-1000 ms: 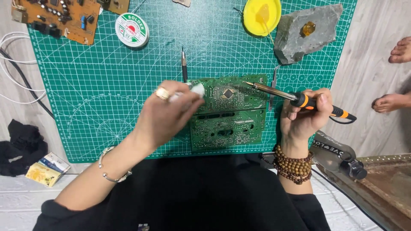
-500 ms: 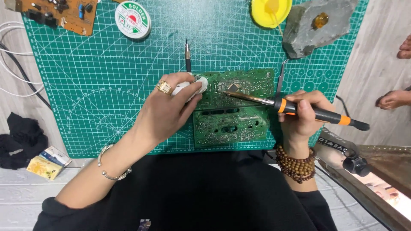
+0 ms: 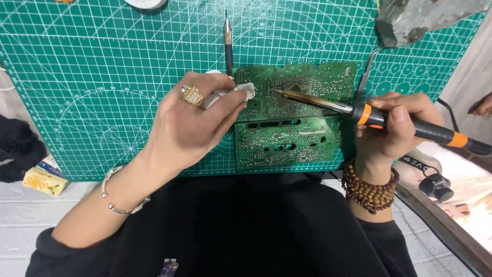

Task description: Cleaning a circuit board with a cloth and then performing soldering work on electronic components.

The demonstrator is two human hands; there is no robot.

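A green circuit board [image 3: 294, 120] lies solder side up on a green cutting mat [image 3: 102, 66]. My left hand [image 3: 192, 123], wearing a gold ring, pinches a small white wad [image 3: 245, 91] against the board's upper left corner. My right hand [image 3: 392, 128] grips a black and orange soldering iron [image 3: 359, 110]; its brass tip rests on the board's upper middle. A bead bracelet sits on my right wrist, a silver bangle on the left.
A thin dark pen-like tool [image 3: 228, 38] lies on the mat above the board. Metal tweezers [image 3: 366, 77] lie by the board's right edge under a grey stone block [image 3: 420, 20]. A small yellow box [image 3: 45, 180] and black cloth [image 3: 18, 149] sit at left. Another person's fingers [image 3: 482, 105] show at far right.
The view has moved closer and lower. The soldering iron's tip has slid left onto the board's upper middle. My left hand stays at the board's corner with the white wad.
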